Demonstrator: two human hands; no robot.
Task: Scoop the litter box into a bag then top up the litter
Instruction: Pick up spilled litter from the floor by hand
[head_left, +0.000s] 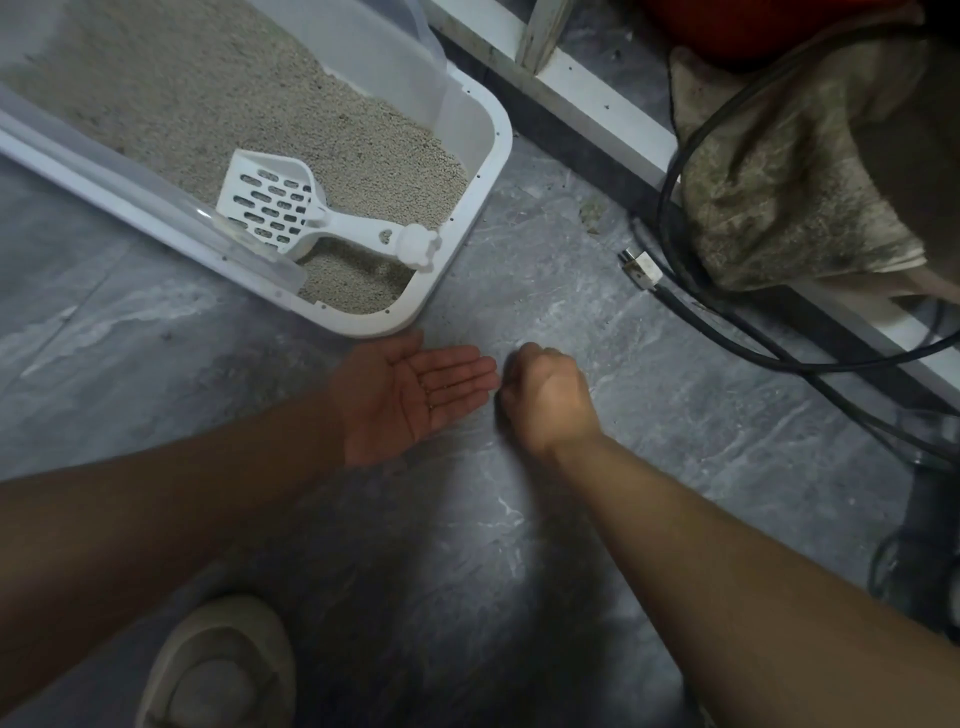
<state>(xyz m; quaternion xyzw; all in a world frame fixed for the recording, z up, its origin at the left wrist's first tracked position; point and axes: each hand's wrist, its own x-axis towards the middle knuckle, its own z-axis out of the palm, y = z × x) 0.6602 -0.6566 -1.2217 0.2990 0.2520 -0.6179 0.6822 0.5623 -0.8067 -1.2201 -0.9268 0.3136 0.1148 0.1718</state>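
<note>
Beige slipper (218, 670) at bottom; left hand (410, 387) flat, palm up, bearing litter grains; right hand (548, 397) curled, contents indiscernible; slotted scoop (306, 210) resting in litter box (483, 171).

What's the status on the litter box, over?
Left hand open, palm up, few granules. Right hand curled at floor. Scoop resting in litter box. Nothing in the way.

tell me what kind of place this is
Probably a utility corner or storage spot in a home: a litter box with its scoop on a grey floor, with loose black cables beside it.
</note>
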